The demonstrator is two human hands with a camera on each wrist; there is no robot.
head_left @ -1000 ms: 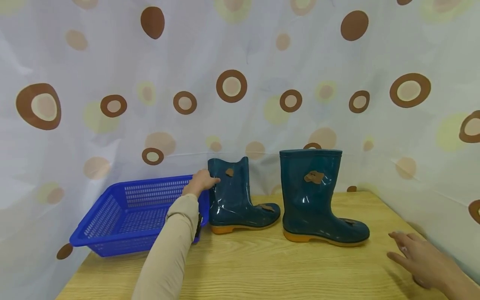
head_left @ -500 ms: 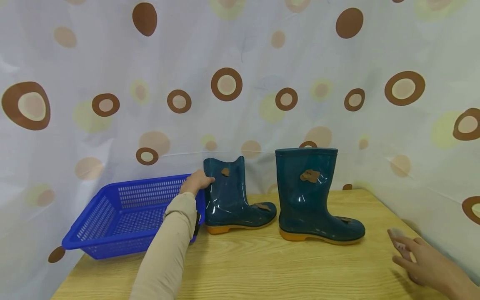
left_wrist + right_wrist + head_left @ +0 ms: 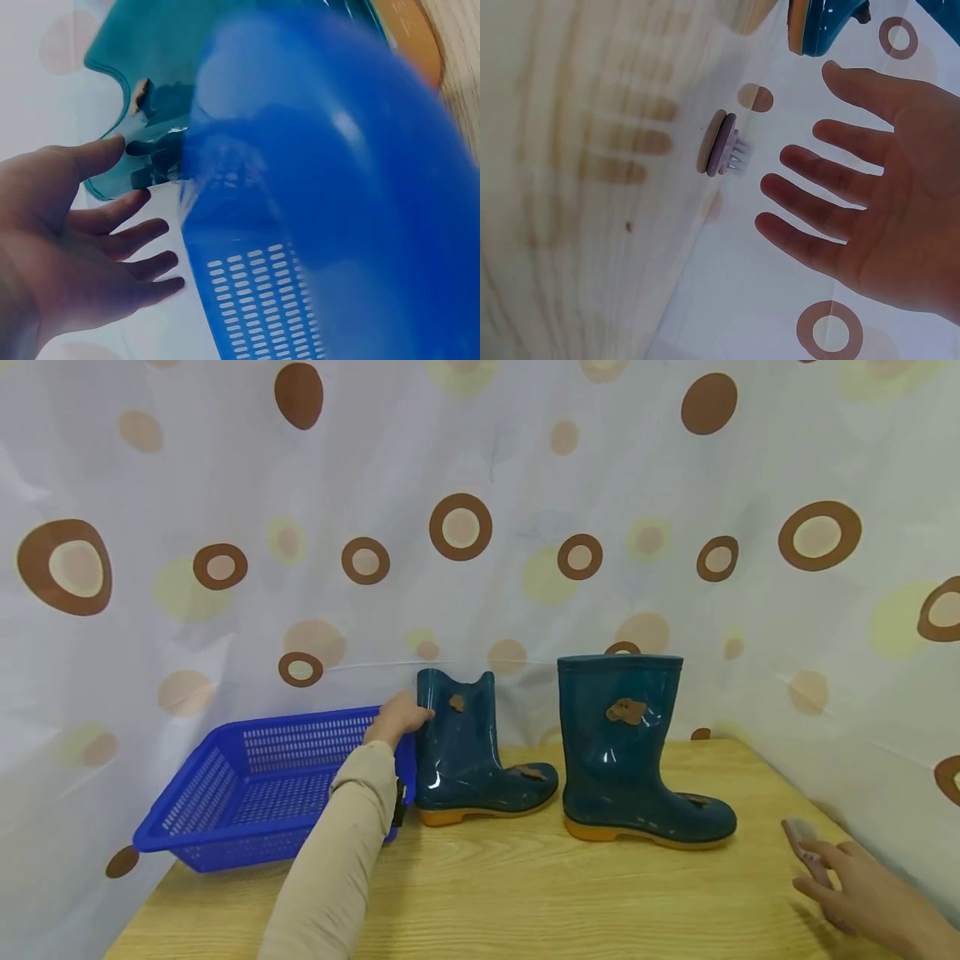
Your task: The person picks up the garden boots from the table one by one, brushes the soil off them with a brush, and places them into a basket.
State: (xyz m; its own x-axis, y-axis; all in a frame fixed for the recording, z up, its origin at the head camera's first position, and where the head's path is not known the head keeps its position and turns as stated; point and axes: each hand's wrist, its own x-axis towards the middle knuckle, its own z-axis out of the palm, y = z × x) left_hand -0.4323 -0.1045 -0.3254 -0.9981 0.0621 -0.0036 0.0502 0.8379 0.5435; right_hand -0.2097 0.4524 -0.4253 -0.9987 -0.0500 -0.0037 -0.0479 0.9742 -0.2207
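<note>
Pale-bristled purple oval brush lies just left of the nearer right hand, long axis near-to-far; left hand well left, fingers spread on both.

From where I sit, I see a wood-grain table carrying a blue basket by the left hand, an upright green boot just right of it, a second boot nearer the right hand, and a brush close to that hand.
</note>
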